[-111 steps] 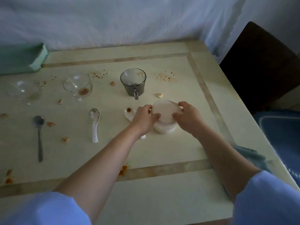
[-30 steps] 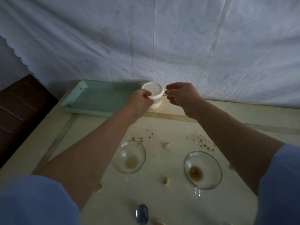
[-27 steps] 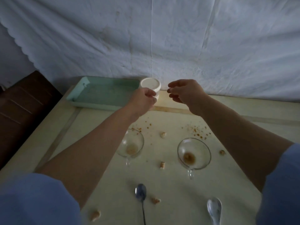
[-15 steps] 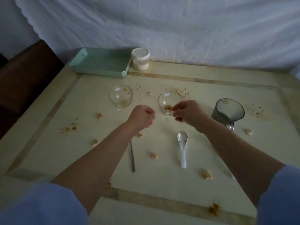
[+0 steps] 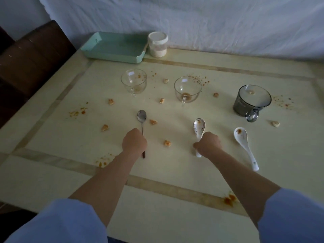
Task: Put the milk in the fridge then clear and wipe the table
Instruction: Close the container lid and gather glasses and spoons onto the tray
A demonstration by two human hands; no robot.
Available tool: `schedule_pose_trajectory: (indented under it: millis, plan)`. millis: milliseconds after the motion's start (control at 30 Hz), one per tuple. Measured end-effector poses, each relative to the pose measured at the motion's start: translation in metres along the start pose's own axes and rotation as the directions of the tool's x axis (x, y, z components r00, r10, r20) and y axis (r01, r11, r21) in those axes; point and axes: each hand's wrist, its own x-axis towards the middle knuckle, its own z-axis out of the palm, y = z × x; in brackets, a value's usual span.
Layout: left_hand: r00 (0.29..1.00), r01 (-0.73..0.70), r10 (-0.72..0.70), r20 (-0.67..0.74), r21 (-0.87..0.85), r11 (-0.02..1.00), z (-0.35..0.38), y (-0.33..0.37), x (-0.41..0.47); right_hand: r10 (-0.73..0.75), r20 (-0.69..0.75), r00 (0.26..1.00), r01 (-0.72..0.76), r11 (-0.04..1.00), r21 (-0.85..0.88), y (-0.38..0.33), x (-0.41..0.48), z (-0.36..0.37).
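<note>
My left hand (image 5: 134, 143) is closed around the handle of a metal spoon (image 5: 141, 116) lying on the cream table (image 5: 70, 172). My right hand (image 5: 208, 145) is closed on the handle of a white ceramic spoon (image 5: 199, 126). A second white ceramic spoon (image 5: 244, 145) lies to the right, untouched. Two clear glass cups (image 5: 134, 81) (image 5: 187, 89) and a dark glass mug (image 5: 251, 101) stand further back. A white lidded jar (image 5: 157, 44) stands at the far edge beside a mint-green tray (image 5: 114, 47).
Several crumbs (image 5: 167, 143) and orange stains (image 5: 228, 200) are scattered over the table. A dark brown chair (image 5: 31, 60) stands at the left edge. A white cloth (image 5: 192, 20) hangs behind the table.
The jar was set down beside the tray at the far edge and let go. Both hands pulled back toward me and closed on the metal spoon and the ceramic spoon.
</note>
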Motion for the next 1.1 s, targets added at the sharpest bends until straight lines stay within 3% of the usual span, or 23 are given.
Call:
schedule_pose_trajectory:
  millis: [100, 333, 500, 633, 700, 933, 1100]
  plan:
    - [0.998, 0.049, -0.050, -0.023, -0.037, 0.998, 0.001, 0.003, 0.003, 0.050, 0.009, 0.999, -0.050, 0.999, -0.019, 0.000, 0.003, 0.006]
    - [0.986, 0.165, -0.154, 0.068, -0.210, 0.964, -0.003, 0.005, 0.009, 0.070, 0.097, 0.993, -0.077, 0.994, 0.075, 0.000, 0.010, -0.001]
    - [0.972, 0.221, -0.191, 0.134, -0.273, 0.936, -0.006, 0.010, 0.016, -0.006, 0.120, 0.993, -0.033, 0.948, 0.316, -0.015, 0.012, -0.026]
    - [0.953, 0.279, -0.200, 0.228, -0.393, 0.876, -0.029, 0.020, 0.018, -0.070, -0.013, 0.997, 0.068, 0.883, 0.465, -0.048, 0.011, -0.066]
    - [0.947, 0.284, -0.180, 0.264, -0.435, 0.855, -0.047, 0.027, 0.020, -0.114, -0.007, 0.993, 0.101, 0.854, 0.511, -0.069, 0.017, -0.084]
    - [0.936, 0.261, -0.020, 0.352, -0.653, 0.711, -0.103, 0.059, 0.029, 0.023, 0.156, 0.988, -0.122, 0.735, 0.667, -0.112, 0.054, -0.104]
    - [0.899, 0.355, -0.006, 0.439, -0.719, 0.598, -0.119, 0.064, 0.053, 0.054, 0.241, 0.969, -0.211, 0.684, 0.698, -0.122, 0.067, -0.099]
